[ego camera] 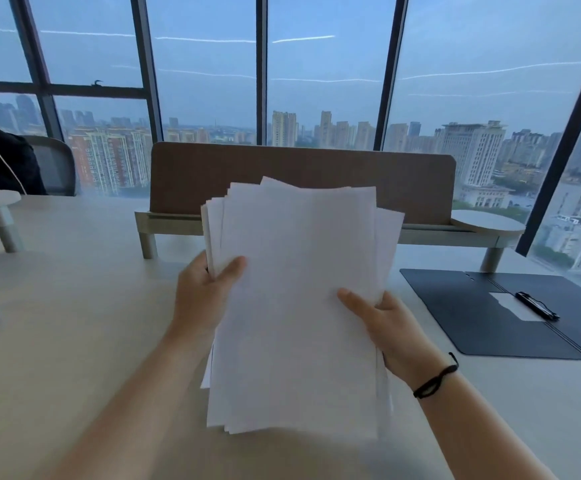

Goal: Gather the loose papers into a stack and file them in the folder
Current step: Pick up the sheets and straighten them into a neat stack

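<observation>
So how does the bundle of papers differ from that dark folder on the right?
The papers are white, held up off the table in both hands, edges uneven. The folder is dark, lying open and flat on the table, with a clip inside. The papers are in the left hand and right hand; the folder is untouched.

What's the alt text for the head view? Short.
Both hands, left hand and right hand, hold an uneven stack of white papers upright above a pale desk. An open dark folder with a clip lies to the right.
</observation>
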{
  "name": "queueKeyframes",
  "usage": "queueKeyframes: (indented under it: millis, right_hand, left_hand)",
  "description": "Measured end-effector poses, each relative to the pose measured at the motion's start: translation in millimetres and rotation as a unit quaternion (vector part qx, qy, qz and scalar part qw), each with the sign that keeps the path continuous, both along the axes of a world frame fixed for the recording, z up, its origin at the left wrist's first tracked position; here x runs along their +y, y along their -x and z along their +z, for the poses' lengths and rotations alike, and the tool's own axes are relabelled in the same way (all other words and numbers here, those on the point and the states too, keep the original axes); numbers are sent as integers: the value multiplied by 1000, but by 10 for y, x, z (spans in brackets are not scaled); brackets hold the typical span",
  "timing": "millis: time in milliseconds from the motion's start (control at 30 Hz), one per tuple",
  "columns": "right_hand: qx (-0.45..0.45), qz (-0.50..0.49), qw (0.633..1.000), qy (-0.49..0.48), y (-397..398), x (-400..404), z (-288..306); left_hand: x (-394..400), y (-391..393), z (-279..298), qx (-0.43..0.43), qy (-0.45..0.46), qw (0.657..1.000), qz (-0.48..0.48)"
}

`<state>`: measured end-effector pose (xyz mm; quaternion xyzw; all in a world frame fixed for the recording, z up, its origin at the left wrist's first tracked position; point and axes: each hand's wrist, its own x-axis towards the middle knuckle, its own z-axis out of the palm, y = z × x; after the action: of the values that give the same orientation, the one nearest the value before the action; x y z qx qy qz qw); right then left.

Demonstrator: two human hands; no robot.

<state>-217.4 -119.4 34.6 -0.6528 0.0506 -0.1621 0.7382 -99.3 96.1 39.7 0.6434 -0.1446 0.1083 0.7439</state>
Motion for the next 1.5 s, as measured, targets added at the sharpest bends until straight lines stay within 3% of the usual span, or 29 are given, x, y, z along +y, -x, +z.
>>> queueKeyframes:
  millis: [200,467,633,767,933,1200,1367,1500]
  right_hand:
    - [-115,-23,992,53,191,56,475]
    - [-149,4,989,9,408,80,562]
    - [-169,-17,985,6,387,108,733]
    - [-157,-2,988,14,447,44,574]
    - [-98,-4,995,-1,466,113,187]
    - [-116,-103,987,32,242,95,505]
    - [-89,-96,989,64,296,30,124]
    - [-94,-77,991,55,293,-32,39]
  left_hand:
    - [27,307,569,-103,30,992,-68]
    - [81,518,551,-29,18,980,-198]
    - [102,529,702,-27,19,980,-197]
    - [188,468,451,-31,14,979,-202]
    - [94,540,-32,41,-5,974,-223]
    - [-62,485,322,26,-7,987,-159]
    - [82,406,-25,27,-51,982,-180]
    - [102,372,-41,-3,-35,980,-194]
